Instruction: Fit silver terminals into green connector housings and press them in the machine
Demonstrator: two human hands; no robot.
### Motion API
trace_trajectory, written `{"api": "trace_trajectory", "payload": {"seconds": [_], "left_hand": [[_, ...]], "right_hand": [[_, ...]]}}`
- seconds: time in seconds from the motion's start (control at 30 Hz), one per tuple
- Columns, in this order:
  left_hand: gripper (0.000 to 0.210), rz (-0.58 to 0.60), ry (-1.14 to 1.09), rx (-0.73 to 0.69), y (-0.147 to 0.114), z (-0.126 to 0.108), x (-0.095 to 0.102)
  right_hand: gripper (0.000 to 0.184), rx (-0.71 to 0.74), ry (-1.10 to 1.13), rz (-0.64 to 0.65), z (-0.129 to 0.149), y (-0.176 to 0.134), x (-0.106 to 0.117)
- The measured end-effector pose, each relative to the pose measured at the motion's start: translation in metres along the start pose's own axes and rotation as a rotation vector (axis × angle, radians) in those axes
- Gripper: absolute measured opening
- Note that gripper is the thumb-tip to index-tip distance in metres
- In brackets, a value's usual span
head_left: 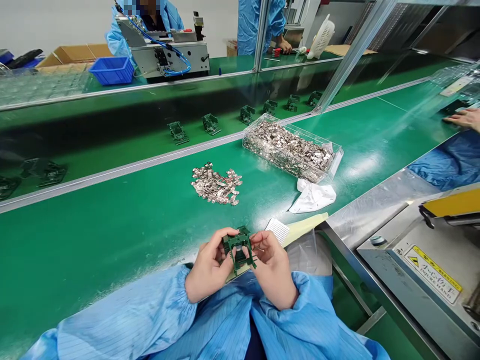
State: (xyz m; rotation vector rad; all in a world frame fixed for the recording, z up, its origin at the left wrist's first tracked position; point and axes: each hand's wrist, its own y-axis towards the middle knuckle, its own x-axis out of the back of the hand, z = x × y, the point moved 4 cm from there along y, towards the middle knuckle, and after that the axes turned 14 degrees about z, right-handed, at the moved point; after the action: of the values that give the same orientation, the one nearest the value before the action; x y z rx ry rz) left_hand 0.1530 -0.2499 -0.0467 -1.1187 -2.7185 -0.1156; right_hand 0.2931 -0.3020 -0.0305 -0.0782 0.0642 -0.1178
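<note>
Between both hands, close to my body at the table's front edge, is a dark green plastic frame part (240,245) with open slots and prongs. My left hand (212,265) grips its left side, and the fingers of my right hand (272,262) close on its right side. Both thumbs press in toward the middle of the part. Ahead of my hands lies a loose pile of small silvery metal pieces (216,185). A clear plastic tray (258,154) full of similar pieces stands behind it to the right.
A white cloth (313,196) and yellow paper (305,229) lie right of my hands. Several green parts (210,124) stand in a row on the far belt. At right are a machine with a warning label (431,272) and a co-worker's hand (465,119). A metal post (356,55) rises beyond the tray.
</note>
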Motion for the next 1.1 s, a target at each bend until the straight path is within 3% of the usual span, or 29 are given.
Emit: {"api": "trace_trajectory", "payload": {"seconds": [0.2, 0.57, 0.73, 0.97, 1.03, 1.1], "left_hand": [[0.032, -0.003, -0.005, 0.031, -0.002, -0.007, -0.003], [0.031, 0.013, -0.076, 0.013, -0.004, -0.013, -0.023], [0.029, 0.047, -0.053, -0.018, -0.002, -0.018, -0.037], [0.03, 0.201, -0.028, -0.077, 0.009, -0.029, -0.062], [0.027, 0.179, -0.002, -0.146, 0.024, -0.035, -0.063], [0.026, 0.084, 0.021, -0.208, 0.046, -0.039, -0.061]], "right_hand": [[0.034, -0.026, 0.172, 0.02, 0.004, 0.002, -0.004], [0.034, -0.006, 0.212, 0.037, 0.009, -0.016, 0.008], [0.037, 0.0, 0.26, -0.016, 0.007, -0.027, 0.017], [0.038, 0.059, 0.189, -0.129, 0.0, -0.053, 0.045], [0.033, 0.053, 0.159, -0.203, -0.012, -0.061, 0.06], [0.034, 0.014, 0.155, -0.267, -0.029, -0.063, 0.073]]}}
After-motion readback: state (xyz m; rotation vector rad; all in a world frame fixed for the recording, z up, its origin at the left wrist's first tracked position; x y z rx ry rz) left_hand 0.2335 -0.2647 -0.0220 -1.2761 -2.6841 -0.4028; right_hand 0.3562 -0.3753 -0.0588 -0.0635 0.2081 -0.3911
